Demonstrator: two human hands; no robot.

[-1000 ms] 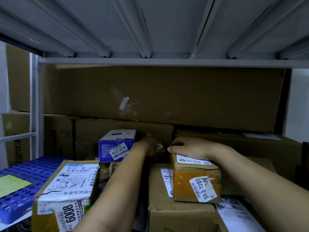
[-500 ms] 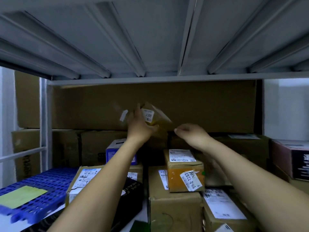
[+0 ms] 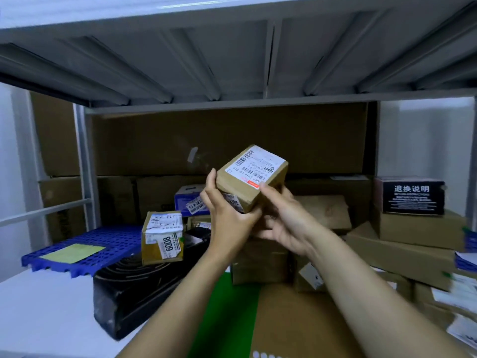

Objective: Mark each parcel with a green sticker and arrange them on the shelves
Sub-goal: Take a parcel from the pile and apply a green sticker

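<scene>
A small brown cardboard parcel (image 3: 251,177) with a white shipping label on top is held up in front of the shelf, tilted. My left hand (image 3: 227,215) grips its left side and underside. My right hand (image 3: 284,220) holds its lower right corner from below. A green sticker sheet (image 3: 229,313) lies on a large cardboard box (image 3: 296,321) near me. Other parcels sit on the shelf (image 3: 46,306): one labelled 6008 (image 3: 162,237) with a small green sticker on its right edge, and a blue box (image 3: 189,200) behind it.
A black box (image 3: 134,288) lies under the 6008 parcel. A blue plastic pallet (image 3: 82,249) with a yellow-green sheet sits at left. Stacked cardboard boxes (image 3: 402,251) and a black-labelled box (image 3: 413,197) fill the right. A metal shelf (image 3: 232,60) is overhead.
My left hand lifted the small parcel from behind the stack and brought it toward me. My right hand left the orange parcel and joined the grip. The view pulled back.
</scene>
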